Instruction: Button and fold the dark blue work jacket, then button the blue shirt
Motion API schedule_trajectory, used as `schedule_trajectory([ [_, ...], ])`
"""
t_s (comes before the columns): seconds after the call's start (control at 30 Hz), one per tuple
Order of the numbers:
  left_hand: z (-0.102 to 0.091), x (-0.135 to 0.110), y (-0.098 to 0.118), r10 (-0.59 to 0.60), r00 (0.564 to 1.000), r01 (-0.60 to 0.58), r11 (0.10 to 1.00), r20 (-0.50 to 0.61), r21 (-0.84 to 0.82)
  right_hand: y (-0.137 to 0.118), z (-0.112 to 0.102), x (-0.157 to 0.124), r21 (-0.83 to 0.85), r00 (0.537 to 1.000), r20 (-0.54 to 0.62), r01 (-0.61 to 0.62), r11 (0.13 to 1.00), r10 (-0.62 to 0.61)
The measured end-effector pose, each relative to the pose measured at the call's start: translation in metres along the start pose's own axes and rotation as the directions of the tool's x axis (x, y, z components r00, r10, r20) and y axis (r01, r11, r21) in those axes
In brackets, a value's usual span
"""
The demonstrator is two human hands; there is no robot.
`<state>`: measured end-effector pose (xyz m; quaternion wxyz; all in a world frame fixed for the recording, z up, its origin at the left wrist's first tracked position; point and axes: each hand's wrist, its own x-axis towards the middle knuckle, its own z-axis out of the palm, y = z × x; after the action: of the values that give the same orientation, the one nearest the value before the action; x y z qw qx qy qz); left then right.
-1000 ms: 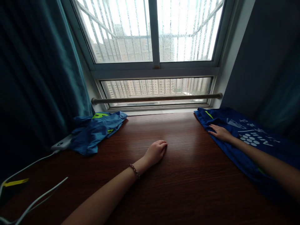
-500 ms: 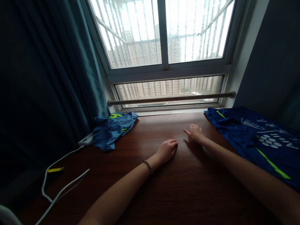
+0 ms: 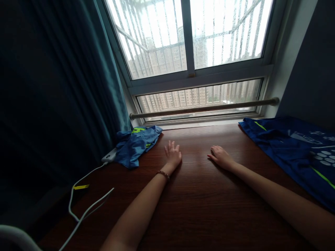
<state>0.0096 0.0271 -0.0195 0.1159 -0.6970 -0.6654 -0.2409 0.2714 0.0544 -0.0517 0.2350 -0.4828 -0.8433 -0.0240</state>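
My left hand (image 3: 172, 153) lies flat on the dark wooden sill (image 3: 199, 195) with its fingers spread, holding nothing; a bead bracelet circles its wrist. It is a short way right of a crumpled blue garment (image 3: 136, 144) with yellow-green marks. My right hand (image 3: 221, 157) rests on the wood near the middle, fingers loosely curled down, with nothing in it. A dark blue shirt (image 3: 295, 150) with white print and a yellow-green stripe lies spread out at the right, apart from that hand.
A phone (image 3: 110, 156) peeks from under the crumpled garment, with a white cable (image 3: 78, 195) trailing toward the lower left. A teal curtain (image 3: 65, 87) hangs at the left. A rod (image 3: 204, 108) runs across the window (image 3: 193, 52) behind the sill.
My right hand left the dark blue shirt and came to rest on the wood at the centre. My left hand uncurled and slid left toward the crumpled garment. The view turned left.
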Motion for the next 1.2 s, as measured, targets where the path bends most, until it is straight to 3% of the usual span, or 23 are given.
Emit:
schedule_trajectory([
  [0.07, -0.007, 0.005, -0.029, -0.261, 0.962, 0.266, 0.961, -0.076, 0.072, -0.002, -0.001, 0.000, -0.013, 1.000, 0.005, 0.003, 1.000, -0.003],
  [0.13, -0.018, 0.006, -0.056, -0.385, 0.914, 0.397, 0.914, -0.130, 0.085, -0.003, -0.003, -0.001, -0.030, 1.000, 0.013, -0.001, 1.000, 0.001],
  [0.2, -0.032, 0.005, -0.079, -0.545, 0.823, 0.559, 0.827, -0.161, 0.062, -0.004, -0.004, -0.002, -0.041, 1.000, 0.022, -0.004, 0.999, 0.005],
  [0.23, -0.038, 0.004, -0.088, -0.616, 0.775, 0.627, 0.778, -0.142, 0.041, -0.004, -0.005, -0.002, -0.043, 1.000, 0.026, -0.004, 0.999, 0.005],
  [0.3, -0.049, 0.003, -0.100, -0.692, 0.720, 0.694, 0.720, -0.046, 0.019, -0.005, -0.006, -0.003, -0.044, 0.999, 0.032, -0.007, 0.999, 0.008],
  [0.37, -0.056, 0.004, -0.103, -0.681, 0.730, 0.681, 0.732, 0.058, 0.025, -0.005, -0.007, -0.003, -0.042, 0.999, 0.034, -0.009, 0.999, 0.011],
  [0.5, -0.052, 0.010, -0.076, -0.531, 0.841, 0.531, 0.847, 0.100, 0.034, -0.005, -0.006, -0.003, -0.016, 1.000, 0.017, -0.011, 1.000, 0.012],
  [0.57, -0.042, 0.010, -0.047, -0.427, 0.899, 0.428, 0.904, 0.101, 0.012, -0.006, -0.007, -0.003, 0.032, 1.000, -0.010, -0.013, 0.999, 0.013],
  [0.67, -0.026, -0.004, 0.010, -0.278, 0.950, 0.288, 0.956, 0.141, -0.052, -0.009, -0.010, -0.004, 0.146, 0.996, -0.086, 0.014, 0.989, -0.001],
  [0.7, -0.023, -0.013, 0.031, -0.192, 0.968, 0.208, 0.974, 0.162, -0.091, -0.010, -0.012, -0.004, 0.184, 0.993, -0.116, 0.040, 0.982, -0.018],
  [0.73, -0.021, -0.023, 0.051, 0.014, 0.983, 0.019, 0.983, 0.181, -0.181, -0.011, -0.013, -0.005, 0.218, 0.989, -0.145, 0.072, 0.973, -0.041],
  [0.77, -0.022, -0.034, 0.069, 0.234, 0.956, -0.178, 0.944, 0.180, -0.278, -0.012, -0.015, -0.005, 0.246, 0.984, -0.165, 0.106, 0.963, -0.066],
  [0.8, -0.024, -0.045, 0.085, 0.418, 0.892, -0.341, 0.871, 0.170, -0.353, -0.013, -0.017, -0.005, 0.271, 0.980, -0.175, 0.136, 0.953, -0.090],
  [0.9, -0.039, -0.070, 0.114, 0.688, 0.713, -0.591, 0.695, 0.138, -0.409, -0.010, -0.019, -0.004, 0.335, 0.981, -0.167, 0.153, 0.930, -0.102],
  [1.0, -0.054, -0.077, 0.119, 0.795, 0.596, -0.720, 0.591, 0.111, -0.363, -0.005, -0.018, -0.001, 0.417, 0.987, -0.157, 0.101, 0.903, -0.038],
  [1.07, -0.061, -0.073, 0.114, 0.835, 0.549, -0.779, 0.528, 0.039, -0.339, -0.001, -0.019, 0.000, 0.513, 0.989, -0.144, 0.048, 0.857, 0.031],
  [1.13, -0.063, -0.067, 0.106, 0.842, 0.534, -0.814, 0.486, -0.081, -0.319, 0.001, -0.023, 0.000, 0.624, 0.983, -0.123, -0.029, 0.781, 0.135],
  [1.2, -0.062, -0.060, 0.099, 0.809, 0.554, -0.822, 0.494, -0.197, -0.283, 0.001, -0.030, 0.000, 0.700, 0.965, -0.118, -0.087, 0.709, 0.236],
])
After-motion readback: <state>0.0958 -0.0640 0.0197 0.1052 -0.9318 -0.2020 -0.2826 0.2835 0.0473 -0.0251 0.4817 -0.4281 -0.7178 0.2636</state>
